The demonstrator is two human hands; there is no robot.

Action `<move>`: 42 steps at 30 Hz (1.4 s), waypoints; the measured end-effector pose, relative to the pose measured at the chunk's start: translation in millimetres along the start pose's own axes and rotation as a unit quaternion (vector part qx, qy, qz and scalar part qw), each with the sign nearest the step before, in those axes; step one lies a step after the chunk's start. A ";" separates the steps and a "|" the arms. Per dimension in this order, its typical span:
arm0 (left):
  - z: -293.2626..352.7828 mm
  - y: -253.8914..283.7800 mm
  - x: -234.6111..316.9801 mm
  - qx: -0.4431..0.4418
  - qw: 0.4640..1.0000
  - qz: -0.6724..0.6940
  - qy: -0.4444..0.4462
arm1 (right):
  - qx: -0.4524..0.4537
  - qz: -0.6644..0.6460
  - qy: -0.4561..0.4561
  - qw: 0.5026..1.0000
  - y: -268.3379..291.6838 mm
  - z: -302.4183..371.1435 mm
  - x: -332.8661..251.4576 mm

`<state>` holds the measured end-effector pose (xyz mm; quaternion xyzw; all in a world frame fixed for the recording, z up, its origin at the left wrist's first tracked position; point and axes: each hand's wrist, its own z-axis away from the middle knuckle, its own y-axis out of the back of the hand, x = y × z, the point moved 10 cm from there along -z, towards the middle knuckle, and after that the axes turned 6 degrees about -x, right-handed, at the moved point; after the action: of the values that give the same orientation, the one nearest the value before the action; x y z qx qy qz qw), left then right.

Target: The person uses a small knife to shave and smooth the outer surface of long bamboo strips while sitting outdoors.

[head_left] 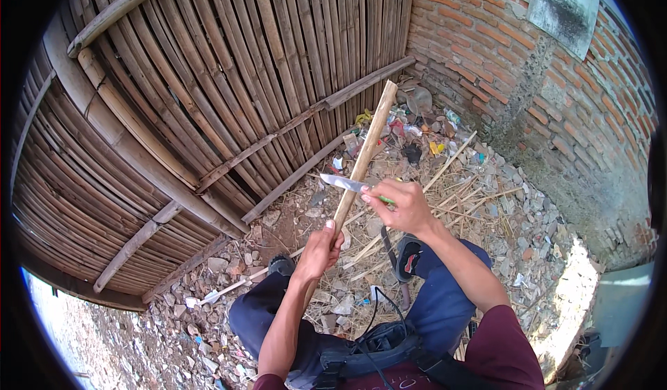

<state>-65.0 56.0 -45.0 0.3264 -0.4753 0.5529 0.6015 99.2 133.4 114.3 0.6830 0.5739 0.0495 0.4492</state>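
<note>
My left hand point(319, 251) is wrapped round the lower part of a long pale strip of wood or bamboo point(372, 131), which slants up and away from me. In my right hand point(399, 206) is a knife point(344, 183) with a green handle, partly hidden by my fingers. Its blade points left and lies across the strip, a little above my left hand; whether the edge bites into the strip I cannot tell. The strip's lower end runs behind my left forearm.
A bamboo slat wall point(278, 56) stands on the left, meeting a brick wall point(479, 56) on the right. Stones, litter and thin split sticks point(451, 161) cover the ground. A dark curved tool point(389, 247) lies between my feet. A black strap pack point(375, 352) sits at my waist.
</note>
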 end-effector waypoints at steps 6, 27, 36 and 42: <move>-2.4 10.3 7.6 0.046 0.994 -0.089 -0.048 | -0.033 -0.029 -0.022 0.999 -29.1 7.3 -9.4; -4.1 15.9 12.9 0.120 0.956 -0.247 -0.103 | 0.078 -0.040 -0.084 0.993 32.2 3.2 31.3; 9.5 6.4 38.5 0.154 0.938 -0.281 -0.131 | -0.040 -0.031 -0.042 0.998 -21.5 5.9 -2.7; 11.4 4.0 44.3 0.187 0.922 -0.309 -0.140 | -0.008 -0.023 -0.019 1.000 -15.5 -2.2 -1.9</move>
<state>-74.1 61.9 -0.4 0.6378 -0.3183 0.3666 0.5979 85.9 132.1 106.0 0.6668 0.5803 0.0309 0.4665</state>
